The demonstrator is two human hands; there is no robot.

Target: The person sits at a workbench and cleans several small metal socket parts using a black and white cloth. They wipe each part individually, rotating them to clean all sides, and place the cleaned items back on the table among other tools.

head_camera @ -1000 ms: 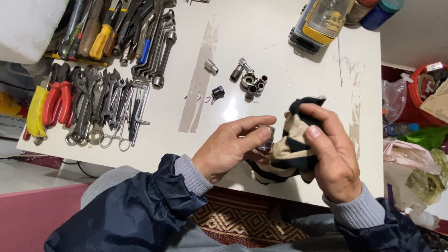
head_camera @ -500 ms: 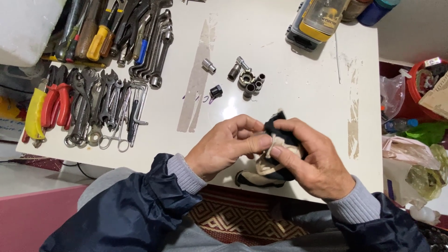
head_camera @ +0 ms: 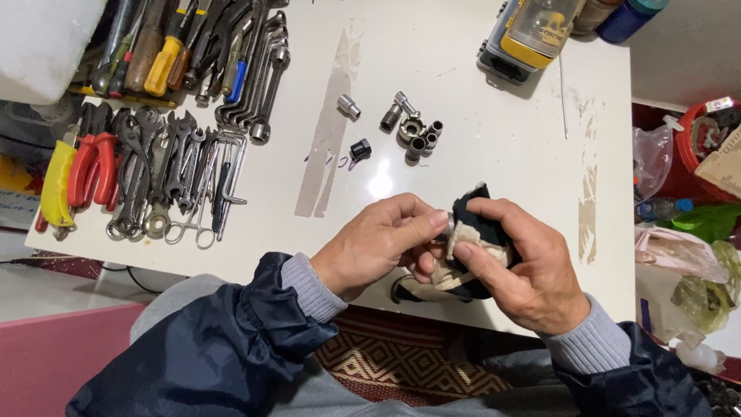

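Note:
My left hand [head_camera: 378, 243] pinches a small metal socket [head_camera: 446, 228] at the near edge of the white table [head_camera: 478, 162]. My right hand [head_camera: 525, 266] grips a black and cream striped cloth [head_camera: 471, 232] wrapped against that socket; most of the socket is hidden by fingers and cloth. Both hands meet over the table's front edge. A cluster of loose metal sockets [head_camera: 413, 131] lies on the table beyond my hands, with one single socket [head_camera: 349, 106] and a small black piece [head_camera: 360, 149] to its left.
Pliers, wrenches and scissors [head_camera: 154, 174] lie in rows at the left; screwdrivers and spanners [head_camera: 193, 54] fill the far left. A yellow and clear tool case [head_camera: 532, 35] stands at the back. Bags and a red basket [head_camera: 695, 147] sit off the right edge.
The cloth, spread and held higher a second ago, is now bunched tightly round the socket. Both hands have drawn together and shifted slightly toward the table's front edge.

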